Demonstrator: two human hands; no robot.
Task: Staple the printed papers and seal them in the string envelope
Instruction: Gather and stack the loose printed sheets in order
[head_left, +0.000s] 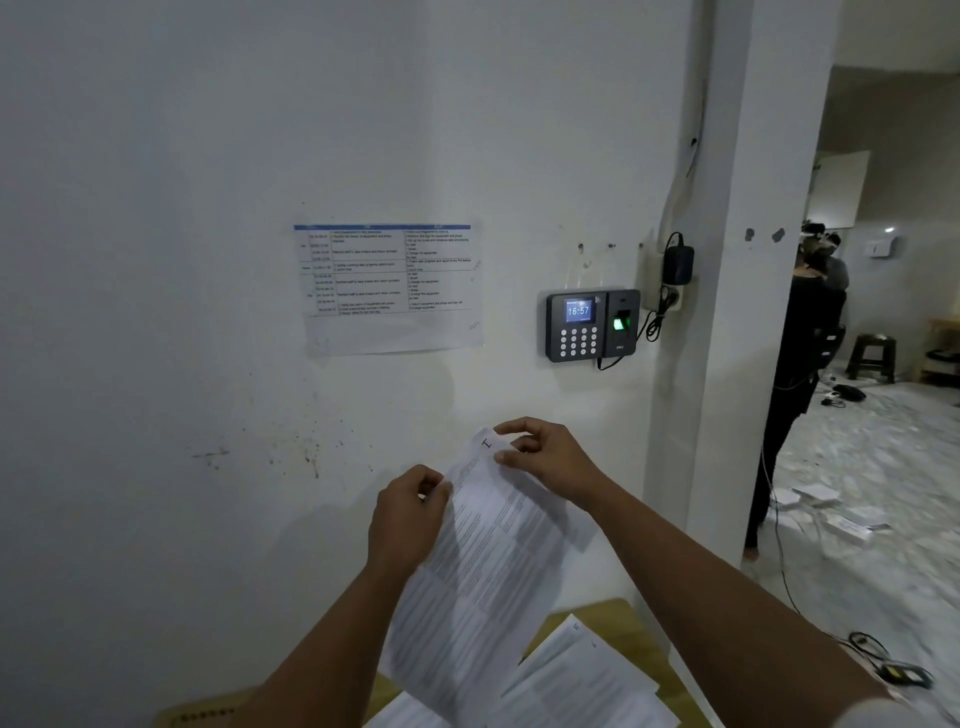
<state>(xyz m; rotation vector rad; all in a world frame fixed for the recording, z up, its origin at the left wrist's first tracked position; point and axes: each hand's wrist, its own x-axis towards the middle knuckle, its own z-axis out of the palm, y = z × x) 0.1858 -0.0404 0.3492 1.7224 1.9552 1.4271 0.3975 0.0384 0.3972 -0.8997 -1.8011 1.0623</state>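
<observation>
I hold a printed paper (483, 561) up in front of the wall, tilted, with a handwritten mark near its top corner. My left hand (408, 519) pinches its left edge. My right hand (545, 460) pinches the top corner between thumb and fingers. More printed papers (582, 675) lie below on a wooden table (608, 610). A brown envelope (202, 714) shows at the bottom left edge, mostly hidden by my left arm. No stapler is in view.
A schedule sheet (387, 288) is taped to the white wall. A fingerprint clock (592, 325) hangs right of it, by a white pillar (737, 312). A person in black (800, 374) stands beyond the pillar. Cables (883, 660) and papers litter the floor at right.
</observation>
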